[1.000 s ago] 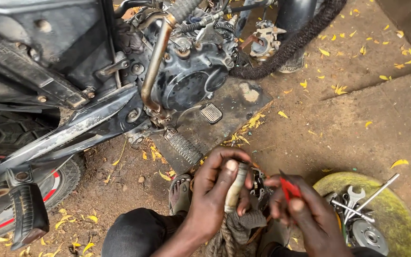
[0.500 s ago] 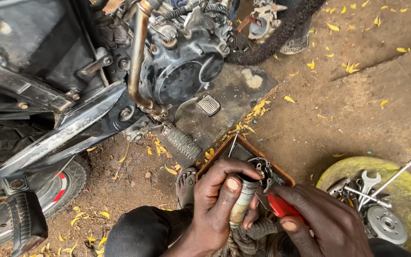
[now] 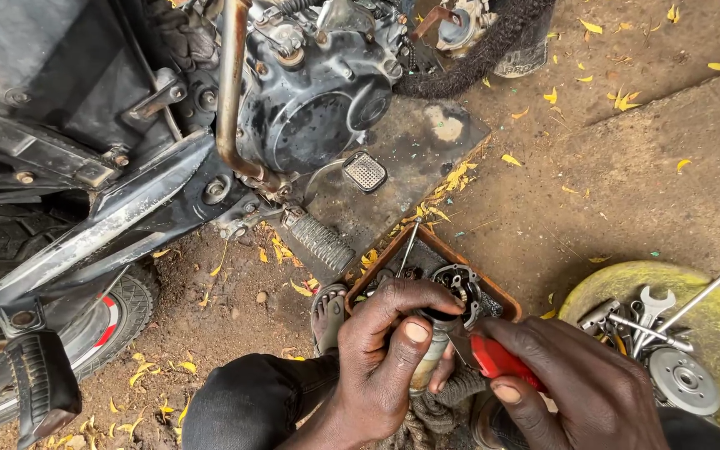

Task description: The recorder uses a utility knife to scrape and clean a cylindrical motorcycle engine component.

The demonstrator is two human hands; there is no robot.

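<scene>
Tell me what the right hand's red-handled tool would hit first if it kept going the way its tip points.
The right hand aims the red-handled tool up and to the left. Its tip is already at the cylindrical metal part gripped by the left hand, so that part comes first, probably near its dark top, though depth there is unclear.

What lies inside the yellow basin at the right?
In the yellow basin lie spanners, a long rod and a round metal disc; the right hand covers its near-left part.

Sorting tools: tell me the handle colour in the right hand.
Red handle, head view.
</scene>
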